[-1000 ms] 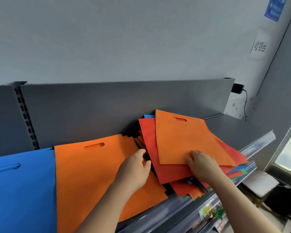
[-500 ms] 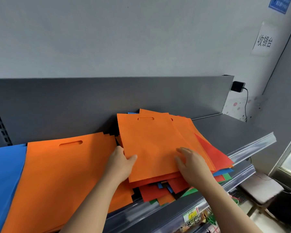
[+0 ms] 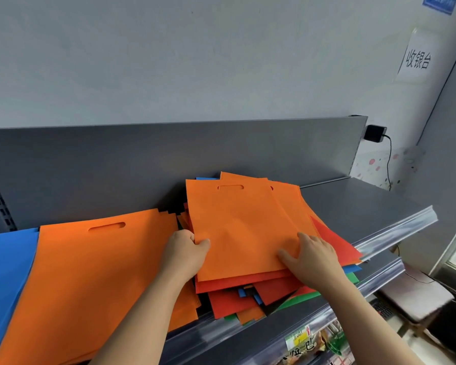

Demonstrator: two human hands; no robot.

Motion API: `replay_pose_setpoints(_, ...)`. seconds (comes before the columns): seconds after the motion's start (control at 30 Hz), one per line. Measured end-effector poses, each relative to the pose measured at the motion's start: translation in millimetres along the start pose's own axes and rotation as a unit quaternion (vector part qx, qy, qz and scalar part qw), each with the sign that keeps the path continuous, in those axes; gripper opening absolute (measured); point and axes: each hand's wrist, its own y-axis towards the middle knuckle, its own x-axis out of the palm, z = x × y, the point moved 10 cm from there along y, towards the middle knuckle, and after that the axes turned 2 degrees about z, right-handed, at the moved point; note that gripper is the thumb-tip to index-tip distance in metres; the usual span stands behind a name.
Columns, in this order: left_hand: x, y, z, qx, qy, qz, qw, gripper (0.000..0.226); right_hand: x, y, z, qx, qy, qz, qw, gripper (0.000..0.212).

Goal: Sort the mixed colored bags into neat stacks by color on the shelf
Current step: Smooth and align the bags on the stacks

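Head view. Pinching the left edge of the top orange bag (image 3: pixel 237 227) with the left hand (image 3: pixel 184 255): thumb on top, fingers curled beneath. Pressing flat on the same bag's lower right part with the right hand (image 3: pixel 313 256), fingers spread and fairly straight, gripping nothing. Lying atop the mixed pile (image 3: pixel 248 301) of red, orange, blue and green bags, handle slot toward 12 o'clock. At 9 o'clock of the pile, just beside it, an orange stack (image 3: pixel 90 272); further toward 9, a blue stack (image 3: pixel 5 272) at the frame edge. All on the grey shelf (image 3: pixel 366 206). Toward 2 o'clock, a black charger (image 3: pixel 375 133) and, higher up, a paper sign (image 3: pixel 417 59) on the wall.
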Motion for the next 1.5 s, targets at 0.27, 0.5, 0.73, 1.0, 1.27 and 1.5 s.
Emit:
replay_pose_setpoints(0.27, 16.8, -0.4, 8.1, -0.015, -0.011, -0.019, 1.000, 0.035, -2.8, -7.2, -6.5, -0.054, 0.033, 0.001, 0.998, 0.072)
replay_pose_setpoints(0.5, 0.8, -6.6, 17.3, 0.007, -0.074, 0.000, 0.997, 0.008, -1.1, -0.5, 9.5, -0.014, 0.027, -0.003, 1.000, 0.066)
replay_pose_setpoints(0.73, -10.3, -15.8, 11.3, 0.016, -0.088, -0.003, 0.996, 0.003, 1.5, 3.9, -4.8, -0.057, 0.055, 0.004, 0.997, 0.061)
replay_pose_setpoints(1.0, -55.7, -20.4, -14.5, -0.002, -0.032, 0.107, 0.994, 0.002, 7.1, 4.5, -16.0, -0.066, 0.003, 0.002, 0.998, 0.039)
replay_pose_setpoints(1.27, -88.1, -39.2, -44.3, -0.043, -0.220, 0.138, 0.965, 0.047, 5.6, -11.1, -54.8, -0.082, 0.085, -0.016, 0.993, 0.051)
replay_pose_setpoints(1.5, -145.3, -59.6, -63.4, -0.014, -0.277, 0.171, 0.946, 0.033, -5.6, -38.5, -115.2, -0.086, 0.310, -0.006, 0.947, 0.061)
